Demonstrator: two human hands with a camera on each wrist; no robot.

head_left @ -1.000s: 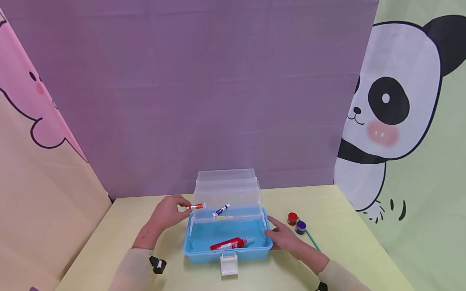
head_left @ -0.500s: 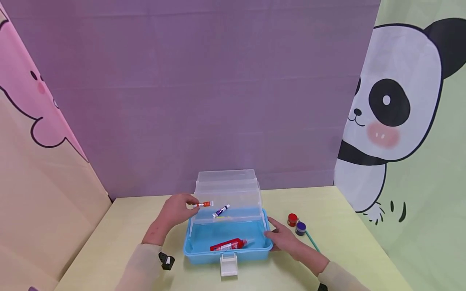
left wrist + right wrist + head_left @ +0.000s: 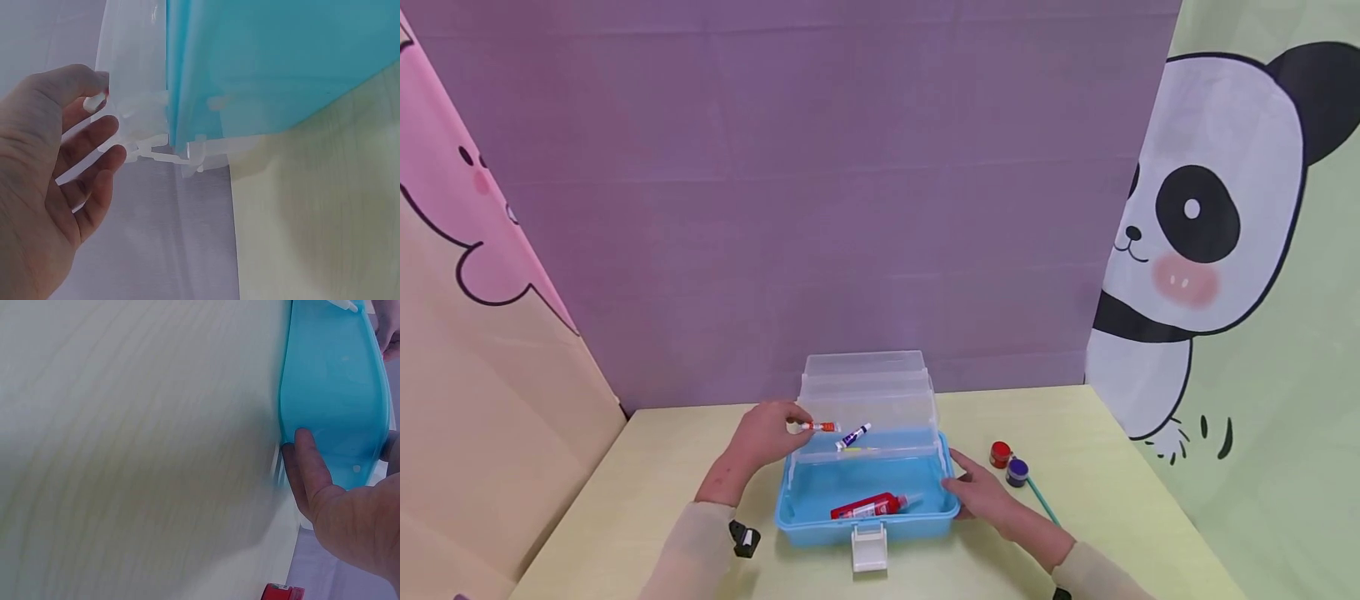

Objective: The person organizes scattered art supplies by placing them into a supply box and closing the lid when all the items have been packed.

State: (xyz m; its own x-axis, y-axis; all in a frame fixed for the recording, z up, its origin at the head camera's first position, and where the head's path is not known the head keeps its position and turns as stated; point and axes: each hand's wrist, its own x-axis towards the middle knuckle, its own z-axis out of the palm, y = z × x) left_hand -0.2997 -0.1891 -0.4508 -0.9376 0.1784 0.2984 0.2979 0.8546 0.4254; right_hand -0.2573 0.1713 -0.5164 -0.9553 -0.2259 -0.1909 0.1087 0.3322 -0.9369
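Note:
My left hand (image 3: 767,433) pinches a small orange-and-white paint tube (image 3: 824,427) between thumb and fingertips, over the left part of a translucent tray (image 3: 891,452). In the left wrist view only the tube's white end (image 3: 95,102) shows. A purple-and-white paint tube (image 3: 853,436) and a thin yellow item (image 3: 859,449) lie on that tray. The blue plastic box (image 3: 917,527) stands with its clear lid (image 3: 867,363) raised. My right hand (image 3: 988,496) grips the box's right end, thumb over the rim and fingers against the outer wall (image 3: 334,469). Inside lies a red bottle (image 3: 868,506) with a clear nozzle.
Right of the box on the pale table (image 3: 1112,500) stand a red-lidded paint pot (image 3: 1000,454) and a purple-lidded one (image 3: 1017,472). A teal stick (image 3: 1043,502) lies beside them. The box's white latch (image 3: 869,548) hangs down in front. A purple backdrop (image 3: 880,208) rises behind.
My left hand has moved right with the orange tube, from the tray's left edge to over the tray near the purple tube, and dipped slightly. My right hand has stayed on the box.

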